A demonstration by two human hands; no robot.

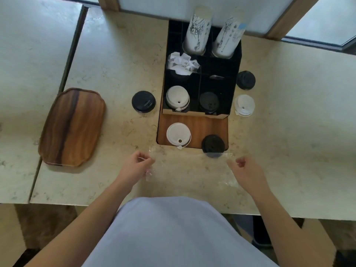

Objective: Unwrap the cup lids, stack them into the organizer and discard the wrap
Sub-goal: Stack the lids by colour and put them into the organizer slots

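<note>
A clear plastic wrap is stretched flat between my hands just above the counter. My left hand pinches its left edge and my right hand pinches its right edge. The black organizer holds a stack of white lids and a stack of black lids in its front compartments. On the wooden base in front lie a white lid and a black lid. Loose lids lie beside the organizer: black on the left, black and white on the right.
Two stacks of printed paper cups stand in the organizer's rear compartments, with crumpled white paper in a middle one. A wooden tray lies at the left of the beige stone counter. The counter's front edge runs close to my body.
</note>
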